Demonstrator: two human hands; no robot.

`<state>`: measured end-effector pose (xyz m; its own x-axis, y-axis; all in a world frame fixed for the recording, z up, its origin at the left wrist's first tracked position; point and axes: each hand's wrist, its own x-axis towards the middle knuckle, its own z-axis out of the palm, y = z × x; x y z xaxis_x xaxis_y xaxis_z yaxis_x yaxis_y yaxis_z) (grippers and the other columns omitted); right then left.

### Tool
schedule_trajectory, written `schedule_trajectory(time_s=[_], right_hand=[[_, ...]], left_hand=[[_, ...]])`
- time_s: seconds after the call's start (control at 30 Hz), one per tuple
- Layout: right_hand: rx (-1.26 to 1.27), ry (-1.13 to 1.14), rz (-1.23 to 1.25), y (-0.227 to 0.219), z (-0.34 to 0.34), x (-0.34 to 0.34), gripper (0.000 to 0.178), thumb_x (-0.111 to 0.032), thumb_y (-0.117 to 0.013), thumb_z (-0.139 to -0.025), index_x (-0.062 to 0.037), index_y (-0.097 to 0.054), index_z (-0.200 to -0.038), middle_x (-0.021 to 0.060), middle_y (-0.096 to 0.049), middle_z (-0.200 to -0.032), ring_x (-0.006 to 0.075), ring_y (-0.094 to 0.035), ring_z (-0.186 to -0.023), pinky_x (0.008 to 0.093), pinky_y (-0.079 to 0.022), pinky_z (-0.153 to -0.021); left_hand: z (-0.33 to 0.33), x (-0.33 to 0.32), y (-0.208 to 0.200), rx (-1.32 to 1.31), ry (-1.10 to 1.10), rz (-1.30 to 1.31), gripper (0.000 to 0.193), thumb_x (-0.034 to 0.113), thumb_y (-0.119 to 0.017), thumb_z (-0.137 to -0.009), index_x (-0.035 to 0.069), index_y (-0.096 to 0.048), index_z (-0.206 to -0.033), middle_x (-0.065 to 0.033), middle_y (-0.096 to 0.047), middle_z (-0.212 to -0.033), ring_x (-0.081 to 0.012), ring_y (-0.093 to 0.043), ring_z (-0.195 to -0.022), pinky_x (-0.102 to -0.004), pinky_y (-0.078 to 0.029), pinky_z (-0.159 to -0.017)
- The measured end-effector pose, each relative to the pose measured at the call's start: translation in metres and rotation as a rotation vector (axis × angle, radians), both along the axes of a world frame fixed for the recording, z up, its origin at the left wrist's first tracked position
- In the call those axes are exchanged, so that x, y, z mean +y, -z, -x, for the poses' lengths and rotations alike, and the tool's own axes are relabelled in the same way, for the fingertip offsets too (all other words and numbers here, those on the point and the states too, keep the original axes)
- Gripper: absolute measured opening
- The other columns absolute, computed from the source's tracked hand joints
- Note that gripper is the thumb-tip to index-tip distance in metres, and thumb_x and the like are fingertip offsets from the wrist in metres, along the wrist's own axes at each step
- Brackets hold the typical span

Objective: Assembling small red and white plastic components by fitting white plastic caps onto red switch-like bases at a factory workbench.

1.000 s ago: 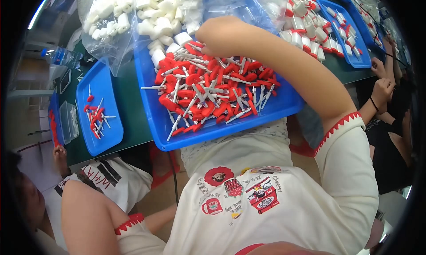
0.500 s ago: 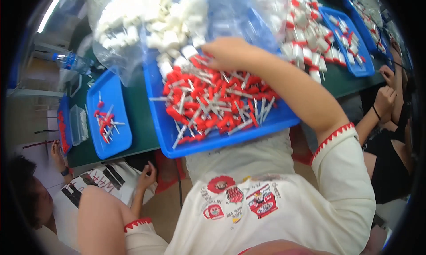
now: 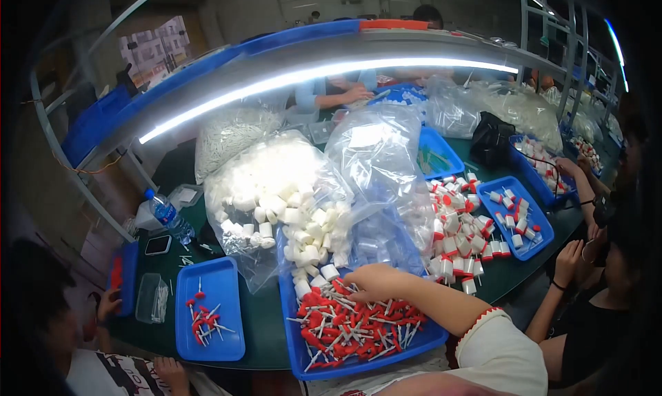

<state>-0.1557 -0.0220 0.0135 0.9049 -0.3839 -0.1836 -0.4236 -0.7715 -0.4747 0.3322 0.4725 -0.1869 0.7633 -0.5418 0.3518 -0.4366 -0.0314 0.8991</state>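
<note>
My right hand (image 3: 378, 283) reaches across a large blue tray (image 3: 298, 354), its fingers bent down and together at the upper edge of a heap of red pieces with pale sticks (image 3: 358, 327). What the fingertips hold, if anything, is hidden. Directly beyond the heap, white cylindrical pieces (image 3: 314, 241) spill out of a clear plastic bag (image 3: 238, 172) into the same tray. My left hand is out of the picture. Right of the tray lies a pile of white cylinders with red ends and thin sticks (image 3: 458, 241).
Smaller blue trays stand left (image 3: 227, 344) and right (image 3: 545, 248), holding similar parts. A water bottle (image 3: 169, 217), a phone (image 3: 158, 245) and a clear box (image 3: 148, 299) lie far left. A lit shelf (image 3: 331, 77) spans the table. Other people sit at both sides and opposite.
The view has tilted up, bringing the shelf and the table's far side into sight. My right hand stays at the heap's upper edge. My left upper arm has left the picture.
</note>
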Motion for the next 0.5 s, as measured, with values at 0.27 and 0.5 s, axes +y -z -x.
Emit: schedule_trajectory(time_s=[0.27,0.5], right_hand=[[-0.19,0.07,0.025,0.025,0.002,-0.024,0.024,-0.024,-0.057,-0.076,-0.0077,-0.059,-0.093,0.0121,-0.059,-0.076,0.0276,-0.057,-0.073,0.0373,-0.045,-0.064],[-0.23,0.056,0.147,0.046,-0.007,-0.019,0.018,-0.022,-0.053,-0.077,-0.0085,-0.059,-0.087,0.0137,-0.06,-0.079,0.0314,-0.057,-0.076,0.041,-0.044,-0.065]], left_hand=[[0.04,-0.012,0.096,-0.175,-0.024,-0.699,0.021,0.019,-0.042,-0.083,0.006,-0.058,-0.086,-0.0138,-0.059,-0.087,-0.0254,-0.057,-0.079,-0.0347,-0.046,-0.068],[0.092,-0.04,0.129,-0.314,-0.028,-1.384,0.025,0.016,-0.04,-0.082,0.006,-0.062,-0.075,-0.0174,-0.061,-0.076,-0.0312,-0.06,-0.07,-0.0417,-0.048,-0.059]])
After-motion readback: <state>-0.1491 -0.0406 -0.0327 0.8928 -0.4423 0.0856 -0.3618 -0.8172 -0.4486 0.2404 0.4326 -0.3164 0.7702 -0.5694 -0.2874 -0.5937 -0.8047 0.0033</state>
